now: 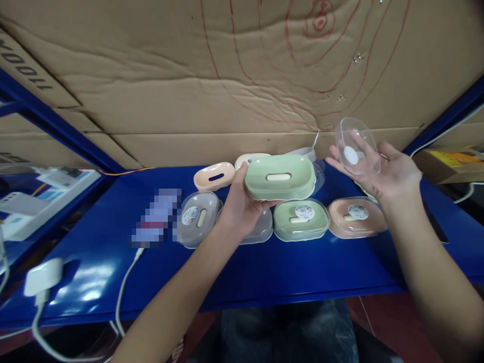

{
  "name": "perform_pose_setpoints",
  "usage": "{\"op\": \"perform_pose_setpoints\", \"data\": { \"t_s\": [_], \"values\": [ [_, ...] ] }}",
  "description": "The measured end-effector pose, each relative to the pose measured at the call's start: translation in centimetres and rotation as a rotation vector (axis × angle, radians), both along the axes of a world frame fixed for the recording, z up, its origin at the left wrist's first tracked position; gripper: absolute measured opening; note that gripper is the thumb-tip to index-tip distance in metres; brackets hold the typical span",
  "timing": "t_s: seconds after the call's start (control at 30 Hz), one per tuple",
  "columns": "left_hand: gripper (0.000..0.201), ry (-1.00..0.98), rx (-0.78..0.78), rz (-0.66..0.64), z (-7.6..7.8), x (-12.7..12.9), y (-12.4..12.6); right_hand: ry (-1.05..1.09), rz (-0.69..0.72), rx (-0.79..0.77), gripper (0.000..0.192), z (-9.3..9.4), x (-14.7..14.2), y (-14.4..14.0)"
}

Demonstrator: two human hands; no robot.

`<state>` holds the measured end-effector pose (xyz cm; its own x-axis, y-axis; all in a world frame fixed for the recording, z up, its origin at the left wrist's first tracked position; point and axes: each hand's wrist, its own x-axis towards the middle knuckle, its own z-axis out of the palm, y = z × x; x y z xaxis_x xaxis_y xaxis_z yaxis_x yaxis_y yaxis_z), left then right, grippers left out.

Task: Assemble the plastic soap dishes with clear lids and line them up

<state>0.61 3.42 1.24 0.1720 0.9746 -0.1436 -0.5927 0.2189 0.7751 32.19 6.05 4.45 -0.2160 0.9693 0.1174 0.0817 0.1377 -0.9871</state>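
My left hand (236,206) holds a green soap dish base (280,177) by its left end, raised above the blue shelf (264,272). My right hand (378,169) holds a clear plastic lid (355,146) with a round white sticker, tilted up at the right. Below them on the shelf lie a lidded green soap box (300,220), a lidded peach soap box (355,217) and a clear-lidded grey one (196,218). Another clear lid (260,229) lies under my left hand.
An open peach dish (214,176) and a cream dish (249,159) stand at the back against a cardboard wall (227,75). A white charger (42,277) with cable (124,282) lies front left. A blurred patch (157,216) covers something. Blue shelf posts frame both sides.
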Motion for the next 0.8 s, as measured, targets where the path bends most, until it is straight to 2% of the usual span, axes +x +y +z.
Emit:
{"op": "perform_pose_setpoints", "data": {
  "t_s": [0.13,0.3,0.4,0.47,0.53,0.57,0.6,0.67,0.73,0.8],
  "values": [
    [0.049,0.034,-0.008,-0.023,-0.3,0.1,0.0,0.039,0.048,0.017,0.07,-0.4,-1.1,0.0],
    [0.05,0.051,0.011,-0.049,-0.6,0.3,-0.2,-0.14,0.026,0.133,0.073,0.2,-2.9,-1.1],
    [0.049,0.043,0.042,-0.082,-0.3,0.4,-0.5,-0.044,-0.033,0.194,0.075,0.9,-4.5,-2.8],
    [0.049,0.035,0.059,-0.112,-0.1,0.5,-0.8,0.002,-0.169,0.353,0.068,1.0,-5.6,-4.1],
    [0.051,0.038,0.074,-0.141,0.1,0.6,-1.0,-0.141,-0.308,0.636,0.059,0.5,-6.6,-5.2],
    [0.051,0.042,0.079,-0.152,0.2,0.7,-1.1,-0.274,-0.326,0.768,0.056,0.2,-7.0,-5.5],
    [0.052,0.047,0.081,-0.163,0.2,0.8,-1.1,-0.414,-0.302,0.87,0.058,-0.3,-7.4,-5.7],
    [0.051,0.056,0.083,-0.169,0.1,0.9,-1.2,-0.643,-0.163,0.971,0.073,-1.2,-8.0,-5.6],
    [0.049,0.058,0.083,-0.154,-0.1,1.0,-1.3,-0.733,-0.053,1.026,0.084,-2.0,-8.4,-5.1],
    [0.046,0.054,0.082,-0.141,-0.2,1.0,-1.4,-0.722,-0.022,1.032,0.079,-2.6,-8.5,-4.5]
  ]
}}
